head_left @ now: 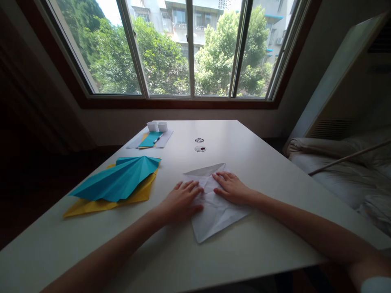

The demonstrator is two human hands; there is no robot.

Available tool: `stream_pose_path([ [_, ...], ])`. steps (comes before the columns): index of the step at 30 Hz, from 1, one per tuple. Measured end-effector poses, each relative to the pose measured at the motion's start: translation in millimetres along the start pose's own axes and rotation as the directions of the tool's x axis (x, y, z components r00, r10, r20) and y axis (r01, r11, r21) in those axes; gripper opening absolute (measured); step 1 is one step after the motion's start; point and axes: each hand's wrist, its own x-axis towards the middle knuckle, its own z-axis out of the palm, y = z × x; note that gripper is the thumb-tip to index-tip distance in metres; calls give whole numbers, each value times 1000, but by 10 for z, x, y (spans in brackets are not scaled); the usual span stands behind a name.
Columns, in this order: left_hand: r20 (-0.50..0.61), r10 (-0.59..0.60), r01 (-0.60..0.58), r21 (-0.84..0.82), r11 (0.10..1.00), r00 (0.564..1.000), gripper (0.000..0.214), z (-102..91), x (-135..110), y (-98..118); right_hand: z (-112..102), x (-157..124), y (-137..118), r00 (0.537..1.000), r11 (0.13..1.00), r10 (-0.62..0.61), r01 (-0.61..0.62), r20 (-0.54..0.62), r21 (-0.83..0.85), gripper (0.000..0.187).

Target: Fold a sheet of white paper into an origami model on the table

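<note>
Now the left hand and right hand rest on the white paper, gripping nothing, and it lies on the table, right of the blue paper, where soft, even pushing outward should make it flat without a rip.

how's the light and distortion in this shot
Head view: backlit by the bright window, left edge nearly black; head view: sheen on the far end of the table, dimmer near side; head view: window sides splay outward, suggesting wide-angle stretch; head view: white paper looks soft, its creases faint.
</note>
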Motion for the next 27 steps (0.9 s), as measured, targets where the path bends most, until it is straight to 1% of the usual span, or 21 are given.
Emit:
stream_pose_path([
  [1,61,-40,41,-16,999,997,55,5,1,-86,-6,-8,18,1000,1000,-17,17,16,6,67],
  [3,172,-85,93,-39,995,981,61,-9,-5,-268,-34,-37,70,996,998,-61,59,60,21,67],
  [5,226,-148,161,-39,986,963,65,-42,-17,-423,-65,-81,136,991,996,-86,83,104,35,66],
  [8,255,-183,196,-29,980,949,67,-82,-36,-539,-91,-141,253,987,998,-48,42,154,44,70],
  [12,247,-190,203,-27,979,950,68,-67,-53,-539,-82,-166,427,976,994,97,-104,195,25,82],
  [14,234,-196,206,-16,978,952,69,-47,-56,-538,-69,-163,489,970,989,136,-144,202,24,84],
  [16,206,-201,206,-7,978,958,69,-30,-55,-554,-56,-161,518,970,987,150,-158,190,27,86],
  [18,151,-197,200,-6,980,969,67,-18,-49,-573,-49,-163,518,972,985,162,-168,169,27,90],
  [20,61,-188,189,-1,982,980,60,-6,-33,-580,-49,-166,504,972,983,177,-183,156,27,93],
  [22,-47,-194,195,16,981,980,52,12,-11,-567,-52,-165,493,970,980,190,-197,152,32,94],
  [24,-149,-255,263,41,964,956,50,37,12,-541,-50,-157,490,970,978,198,-206,142,44,93],
  [27,-247,-403,433,78,898,881,62,79,33,-507,-29,-135,496,971,973,211,-220,110,72,90],
])
